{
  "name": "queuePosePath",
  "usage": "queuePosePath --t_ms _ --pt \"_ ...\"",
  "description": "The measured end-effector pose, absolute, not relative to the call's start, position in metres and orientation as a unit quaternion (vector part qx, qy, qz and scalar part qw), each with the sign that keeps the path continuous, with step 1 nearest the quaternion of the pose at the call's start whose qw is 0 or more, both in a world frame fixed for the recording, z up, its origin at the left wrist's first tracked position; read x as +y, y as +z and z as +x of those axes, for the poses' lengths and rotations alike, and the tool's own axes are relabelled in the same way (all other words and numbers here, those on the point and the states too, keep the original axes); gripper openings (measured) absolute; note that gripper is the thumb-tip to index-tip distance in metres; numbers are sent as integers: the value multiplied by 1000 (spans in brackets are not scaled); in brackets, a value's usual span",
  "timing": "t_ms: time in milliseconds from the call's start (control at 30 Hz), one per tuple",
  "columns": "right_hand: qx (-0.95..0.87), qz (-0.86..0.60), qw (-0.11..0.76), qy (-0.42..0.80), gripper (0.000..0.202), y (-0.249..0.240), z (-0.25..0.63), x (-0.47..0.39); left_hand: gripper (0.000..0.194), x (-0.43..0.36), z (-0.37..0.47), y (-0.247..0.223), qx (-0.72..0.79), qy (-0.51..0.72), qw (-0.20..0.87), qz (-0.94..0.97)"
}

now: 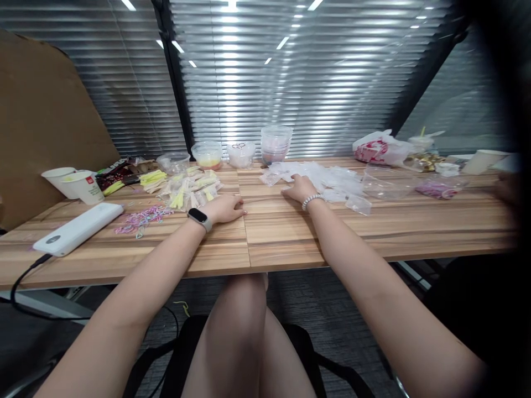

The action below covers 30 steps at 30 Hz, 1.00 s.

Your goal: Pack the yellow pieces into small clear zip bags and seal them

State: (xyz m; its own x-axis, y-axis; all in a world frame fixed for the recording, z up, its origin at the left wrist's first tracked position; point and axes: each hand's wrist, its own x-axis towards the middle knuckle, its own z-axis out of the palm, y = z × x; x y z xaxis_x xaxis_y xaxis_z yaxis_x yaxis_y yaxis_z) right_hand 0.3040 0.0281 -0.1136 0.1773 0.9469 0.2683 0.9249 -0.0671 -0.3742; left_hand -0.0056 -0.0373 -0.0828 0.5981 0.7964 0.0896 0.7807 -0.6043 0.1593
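My left hand [226,209] rests on the wooden table [274,237], its fingers slightly curled and apart, with nothing seen in it. Just beyond it lie small clear bags with yellow pieces [191,190]. A loose pile of pink and purple bands [145,217] is to its left. My right hand [299,189] reaches to the left front edge of a heap of clear plastic bags [332,178], fingers spread and touching or just over the nearest bags. No object shows in its fingers.
Clear tubs [207,155] and stacked cups [276,145] line the back by the blinds. At left are paper cups [85,187] and a white power bank [78,228] with a cable. Rightward sit a clear tray [388,182], a pink-printed bag [381,148] and another person's hand [506,187].
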Motion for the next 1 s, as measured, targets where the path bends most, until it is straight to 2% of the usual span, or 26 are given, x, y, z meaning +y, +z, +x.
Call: queuePosePath --t_ms 233,367,533,800,1000 --pt "-631 -752 189 41 75 -108 299 20 47 -39 -4 -82 436 71 42 896" --pt "-642 -739 197 50 77 -110 296 23 47 -40 -5 -82 441 69 46 894" --pt "-681 -687 253 26 83 -120 293 32 47 -38 -5 -83 437 71 44 896" --pt "-752 -517 408 -25 72 -122 273 37 49 -41 -4 -81 454 76 53 886" --pt "-778 -471 415 -7 69 -118 255 26 45 -40 -4 -86 459 104 43 881"
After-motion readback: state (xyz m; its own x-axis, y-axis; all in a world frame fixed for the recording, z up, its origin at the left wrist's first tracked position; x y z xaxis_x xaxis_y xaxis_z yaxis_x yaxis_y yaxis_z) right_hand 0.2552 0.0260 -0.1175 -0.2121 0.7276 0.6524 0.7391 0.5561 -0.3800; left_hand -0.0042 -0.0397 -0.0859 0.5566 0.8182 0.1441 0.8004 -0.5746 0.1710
